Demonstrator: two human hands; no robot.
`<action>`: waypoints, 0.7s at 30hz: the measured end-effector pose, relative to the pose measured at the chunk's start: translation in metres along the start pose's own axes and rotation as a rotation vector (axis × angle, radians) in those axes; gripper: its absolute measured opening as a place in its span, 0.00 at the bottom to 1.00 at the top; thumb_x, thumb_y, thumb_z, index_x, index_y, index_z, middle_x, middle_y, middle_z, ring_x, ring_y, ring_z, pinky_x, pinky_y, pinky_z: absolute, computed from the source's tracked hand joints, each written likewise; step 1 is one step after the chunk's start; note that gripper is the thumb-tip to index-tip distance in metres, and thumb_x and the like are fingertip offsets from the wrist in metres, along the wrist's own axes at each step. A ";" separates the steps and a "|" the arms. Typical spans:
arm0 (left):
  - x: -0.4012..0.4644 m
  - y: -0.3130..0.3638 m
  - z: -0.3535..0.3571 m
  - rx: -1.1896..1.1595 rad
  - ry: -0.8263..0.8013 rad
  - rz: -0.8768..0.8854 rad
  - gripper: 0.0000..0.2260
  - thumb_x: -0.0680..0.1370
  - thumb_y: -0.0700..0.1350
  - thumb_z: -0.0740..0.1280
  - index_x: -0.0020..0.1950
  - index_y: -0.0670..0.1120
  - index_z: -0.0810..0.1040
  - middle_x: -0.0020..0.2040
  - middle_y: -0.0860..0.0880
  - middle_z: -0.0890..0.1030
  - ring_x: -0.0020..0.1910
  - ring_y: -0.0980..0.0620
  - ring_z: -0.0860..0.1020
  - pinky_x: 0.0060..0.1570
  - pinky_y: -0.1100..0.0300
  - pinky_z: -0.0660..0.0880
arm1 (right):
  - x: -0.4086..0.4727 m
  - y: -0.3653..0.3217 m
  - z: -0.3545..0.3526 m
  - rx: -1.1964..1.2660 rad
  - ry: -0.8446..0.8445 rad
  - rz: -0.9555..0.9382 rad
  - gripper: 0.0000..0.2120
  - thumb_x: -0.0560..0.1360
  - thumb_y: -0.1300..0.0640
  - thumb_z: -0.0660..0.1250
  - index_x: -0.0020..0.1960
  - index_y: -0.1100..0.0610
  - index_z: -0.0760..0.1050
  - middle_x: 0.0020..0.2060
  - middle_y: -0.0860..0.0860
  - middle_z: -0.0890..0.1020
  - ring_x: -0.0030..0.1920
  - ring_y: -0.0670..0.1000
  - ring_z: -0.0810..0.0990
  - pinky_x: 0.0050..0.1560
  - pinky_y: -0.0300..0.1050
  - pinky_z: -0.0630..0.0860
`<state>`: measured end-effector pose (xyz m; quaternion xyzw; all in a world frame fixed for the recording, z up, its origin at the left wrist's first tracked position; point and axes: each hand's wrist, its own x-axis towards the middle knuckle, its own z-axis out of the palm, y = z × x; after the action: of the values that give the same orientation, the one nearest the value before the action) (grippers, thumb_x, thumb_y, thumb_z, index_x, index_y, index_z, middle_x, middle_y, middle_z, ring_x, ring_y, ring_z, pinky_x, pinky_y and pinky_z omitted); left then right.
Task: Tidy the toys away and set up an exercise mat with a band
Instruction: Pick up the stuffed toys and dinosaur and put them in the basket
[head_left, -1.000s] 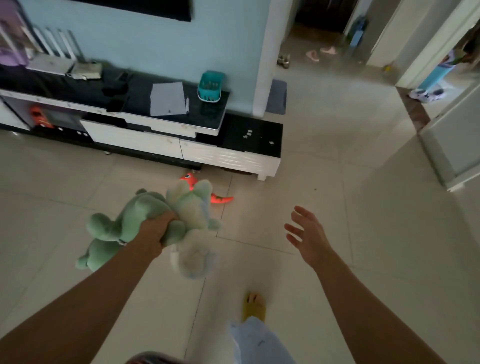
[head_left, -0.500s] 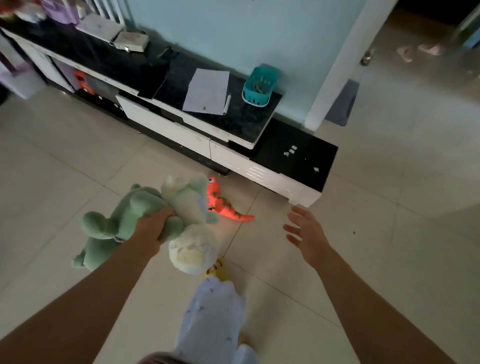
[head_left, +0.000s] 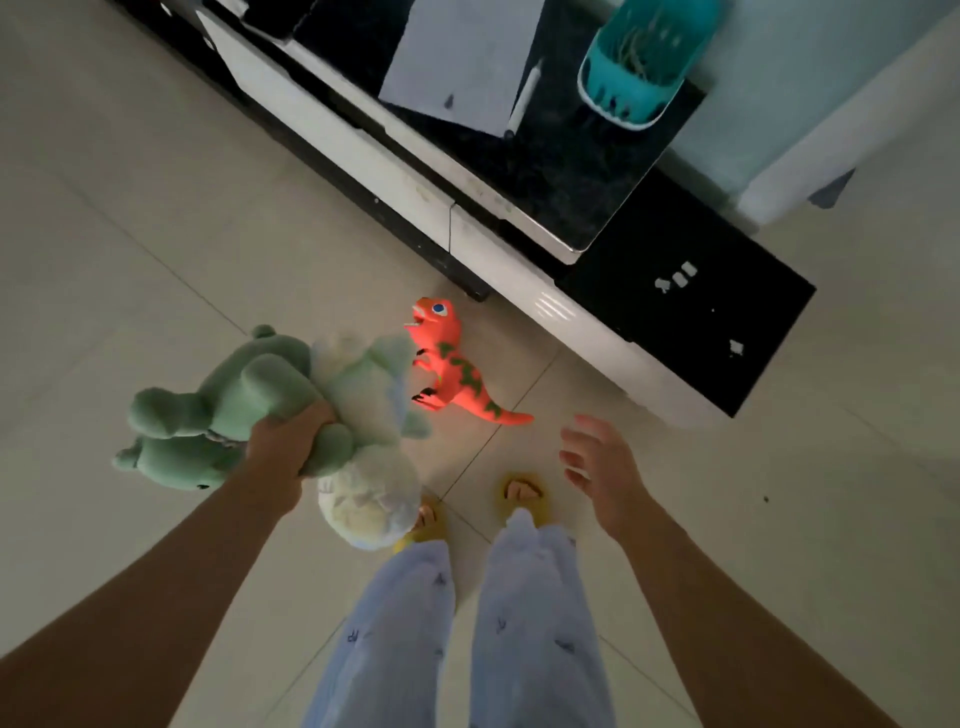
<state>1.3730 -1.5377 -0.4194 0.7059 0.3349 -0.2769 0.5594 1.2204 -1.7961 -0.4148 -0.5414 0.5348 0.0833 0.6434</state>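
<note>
On the floor (head_left: 156, 218) just beside the TV cabinet (head_left: 519, 291) lies an orange dinosaur (head_left: 454, 366). Left hand (head_left: 283, 447) grips two plush toys (head_left: 291, 400); right hand (head_left: 602, 470) hangs open, fingers spread, holding nothing.

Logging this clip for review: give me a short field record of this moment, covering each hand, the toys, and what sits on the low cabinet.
left hand: grips two plush toys together
dark green plush: held, hangs left of the hand
pale plush: held, hangs right of the hand
right hand: open, holding nothing
orange dinosaur: on the floor tiles, in front of the cabinet
cabinet: carries a paper sheet, a pen and a teal basket
</note>
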 end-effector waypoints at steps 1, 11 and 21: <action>0.011 -0.007 0.004 -0.002 0.027 -0.010 0.14 0.70 0.41 0.70 0.54 0.39 0.76 0.43 0.47 0.79 0.43 0.48 0.78 0.48 0.53 0.74 | 0.017 0.004 0.007 -0.043 -0.018 0.002 0.16 0.76 0.63 0.62 0.63 0.57 0.70 0.39 0.54 0.74 0.41 0.51 0.71 0.41 0.44 0.68; 0.151 -0.123 0.055 -0.066 0.318 -0.098 0.19 0.69 0.42 0.72 0.58 0.39 0.75 0.52 0.44 0.78 0.47 0.46 0.77 0.49 0.54 0.75 | 0.216 0.107 0.071 -0.395 -0.182 0.015 0.22 0.73 0.61 0.68 0.65 0.56 0.68 0.59 0.54 0.76 0.53 0.50 0.76 0.51 0.42 0.70; 0.228 -0.213 0.095 -0.131 0.355 -0.241 0.21 0.67 0.45 0.74 0.55 0.44 0.69 0.42 0.51 0.73 0.42 0.52 0.75 0.43 0.56 0.73 | 0.341 0.185 0.095 -0.800 -0.134 -0.026 0.39 0.70 0.57 0.72 0.74 0.54 0.54 0.69 0.56 0.69 0.68 0.57 0.69 0.69 0.51 0.64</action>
<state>1.3463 -1.5616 -0.7434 0.6605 0.5275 -0.1907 0.4991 1.2913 -1.8086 -0.8074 -0.7491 0.4103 0.3115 0.4165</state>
